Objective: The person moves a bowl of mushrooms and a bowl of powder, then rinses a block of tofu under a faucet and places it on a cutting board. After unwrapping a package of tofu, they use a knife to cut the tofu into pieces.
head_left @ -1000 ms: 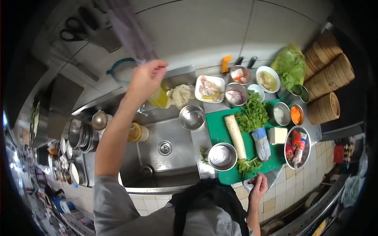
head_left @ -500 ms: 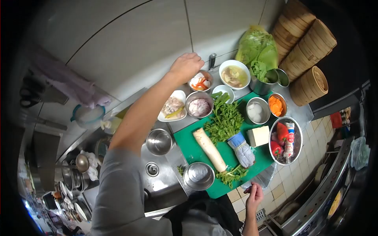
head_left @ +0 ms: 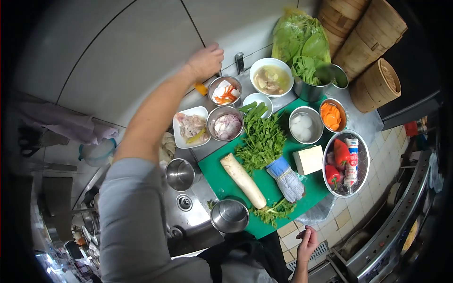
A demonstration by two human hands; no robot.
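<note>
My left hand (head_left: 207, 61) is raised by the wall, fingers curled, above a steel bowl (head_left: 211, 92) of white and orange-red strips. A small dark piece shows under its fingers, too little to name. At the lower right my right hand (head_left: 307, 239) is closed below the green cutting board (head_left: 214, 172), with a small dark thing at its fingertips that I cannot make out. On the board lie a white radish (head_left: 243, 181), leafy greens (head_left: 259, 141), a blue-and-grey glove (head_left: 287, 179) and a pale block (head_left: 309, 160).
Bowls of meat (head_left: 192, 127), sliced shallots (head_left: 227, 126), soup (head_left: 271, 78) and carrots (head_left: 331, 115) surround the board. A colander (head_left: 364, 165) holds red peppers and a tube. Bamboo steamers (head_left: 375, 87) stand behind at right; the sink (head_left: 198, 214) lies left, a stove (head_left: 377, 250) right.
The view has shifted. My left hand has lifted away from the steel bowl of strips, toward the upper left. An orange thing beside that bowl now shows. My right hand stays low and closed.
</note>
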